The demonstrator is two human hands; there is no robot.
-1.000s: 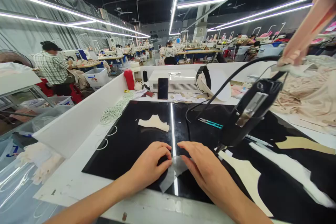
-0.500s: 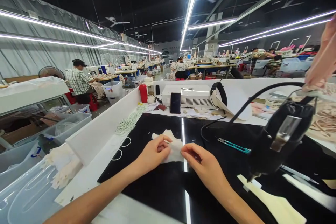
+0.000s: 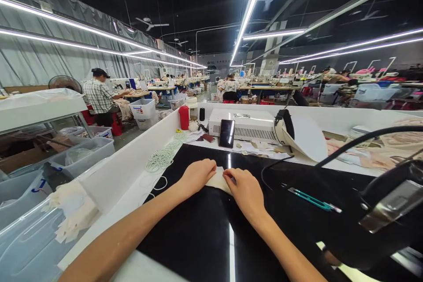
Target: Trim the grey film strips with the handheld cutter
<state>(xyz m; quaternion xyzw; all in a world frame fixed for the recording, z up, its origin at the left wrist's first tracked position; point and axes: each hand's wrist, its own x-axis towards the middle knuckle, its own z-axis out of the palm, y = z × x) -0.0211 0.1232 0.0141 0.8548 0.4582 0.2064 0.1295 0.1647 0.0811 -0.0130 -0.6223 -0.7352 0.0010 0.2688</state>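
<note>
My left hand [image 3: 197,175] and my right hand [image 3: 243,190] rest side by side on a glossy black work surface [image 3: 205,233]. Both press on a small cream fabric piece [image 3: 218,180] lying between them, fingers curled and pinching its edges. A black hanging hand tool with a metal plate [image 3: 390,205] dangles on a cable at the right, apart from both hands.
Teal-handled snips [image 3: 312,202] lie right of my hands. A pile of white elastic loops [image 3: 163,156] sits at the left. At the back stand a phone [image 3: 227,133], a white machine box [image 3: 246,125] and a red bottle [image 3: 183,117]. Clear bins [image 3: 77,156] stand left. Other workers sit at far tables.
My hands moved forward from a clear film piece at the near edge to the cream fabric piece and took hold of it. The view tilted up and the hanging tool shifted right.
</note>
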